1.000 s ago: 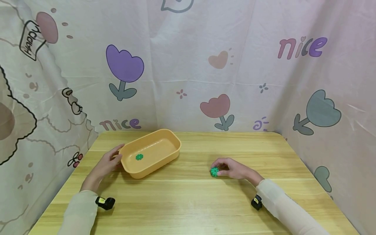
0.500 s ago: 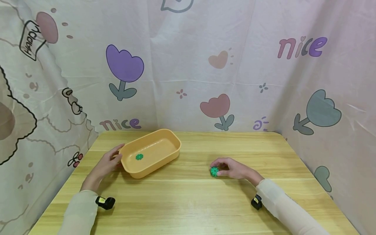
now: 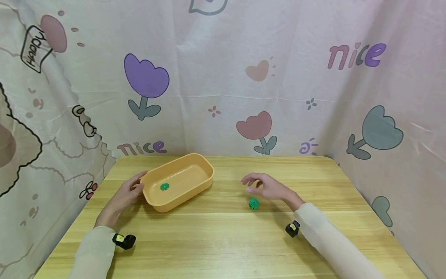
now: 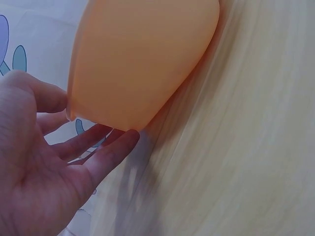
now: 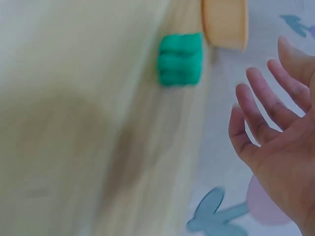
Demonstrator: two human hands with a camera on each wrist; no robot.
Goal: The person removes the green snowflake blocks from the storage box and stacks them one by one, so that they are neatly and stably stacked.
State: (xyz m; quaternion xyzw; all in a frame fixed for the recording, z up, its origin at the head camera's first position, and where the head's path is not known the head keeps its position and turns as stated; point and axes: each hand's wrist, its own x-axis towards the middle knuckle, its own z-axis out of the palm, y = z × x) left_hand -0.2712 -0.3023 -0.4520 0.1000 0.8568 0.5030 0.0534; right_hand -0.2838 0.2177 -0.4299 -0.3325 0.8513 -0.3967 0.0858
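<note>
A yellow-orange rectangular plastic tub [image 3: 195, 190] stands on the left half of the table. My left hand [image 3: 122, 199] holds its left end, thumb and index finger at the outside of the rim. In the left wrist view the fingers [image 4: 113, 155] reach under the rim along the end wall. On the tub's floor lies one flat green notched disc [image 3: 165, 186]. A short stack of green notched discs [image 3: 253, 204] stands right of centre, its layers showing as a ribbed block in the right wrist view. My right hand [image 3: 268, 187] hovers just behind it, fingers spread and holding nothing.
The light wood table [image 3: 216, 244] runs back to a printed cloth [image 3: 209, 77] hanging behind and along both sides. Black wrist cameras sit on the left sleeve [image 3: 95, 252] and the right sleeve [image 3: 327, 232].
My right hand has let go of the green disc stack and moved up and away from it; the stack stays in place. The left hand and the tub have not moved.
</note>
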